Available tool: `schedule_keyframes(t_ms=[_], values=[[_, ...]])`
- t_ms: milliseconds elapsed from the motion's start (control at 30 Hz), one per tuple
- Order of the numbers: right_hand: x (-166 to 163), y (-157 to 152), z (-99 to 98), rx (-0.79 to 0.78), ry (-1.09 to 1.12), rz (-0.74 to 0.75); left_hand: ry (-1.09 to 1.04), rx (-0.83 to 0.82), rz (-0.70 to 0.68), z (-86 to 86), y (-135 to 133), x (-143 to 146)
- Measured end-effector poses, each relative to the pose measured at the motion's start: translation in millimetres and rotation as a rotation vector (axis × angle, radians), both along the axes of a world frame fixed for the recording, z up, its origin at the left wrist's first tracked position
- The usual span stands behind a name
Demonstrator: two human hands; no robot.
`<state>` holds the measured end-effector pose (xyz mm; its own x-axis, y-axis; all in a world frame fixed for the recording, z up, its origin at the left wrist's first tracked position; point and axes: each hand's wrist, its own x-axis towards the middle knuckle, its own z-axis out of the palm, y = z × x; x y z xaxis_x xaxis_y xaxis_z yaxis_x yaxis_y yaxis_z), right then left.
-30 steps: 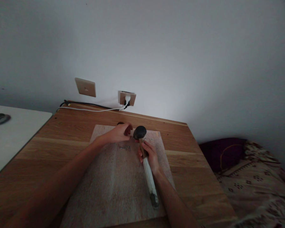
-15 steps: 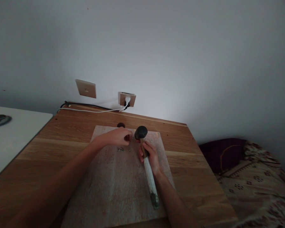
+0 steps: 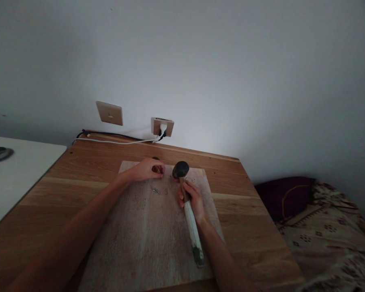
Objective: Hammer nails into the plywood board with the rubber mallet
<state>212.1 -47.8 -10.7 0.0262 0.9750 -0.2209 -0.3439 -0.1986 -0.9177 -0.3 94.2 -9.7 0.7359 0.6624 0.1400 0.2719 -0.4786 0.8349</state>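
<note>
"Take the board [image 3: 134,239] as a dial, twelve toward the wall [image 3: 231,81]. Where's the hammer [image 3: 190,215]?"

"Head at one, handle running toward five. The right hand [image 3: 196,199] is clamped around the handle just below the head, likely because the weight sits there."

"And the left hand [image 3: 146,169]?"

"Near twelve, thumb and fingers curled toward each other. I can't tell whether the tips meet or pinch anything."

"Are the small metal pieces [image 3: 156,191] in a container?"

"No, they lie loose on the board toward twelve, probably for easy reach. A dark round thing [image 3: 155,158] beyond the left hand is mostly hidden; whether it's a container, I can't tell."

"Why the board?"

"Perhaps to shield the table [image 3: 249,219]."
</note>
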Motion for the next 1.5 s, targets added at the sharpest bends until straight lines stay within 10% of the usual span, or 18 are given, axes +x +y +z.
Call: schedule_keyframes(t_ms=[800, 1500], values=[[-23, 11, 26.9, -0.034, -0.025, -0.017, 0.045, 0.02, 0.0, -8.4, 1, 4], [-30, 2, 9.0, -0.009, -0.042, 0.127, -0.024, -0.07, 0.061, -11.5, -3, 3]])
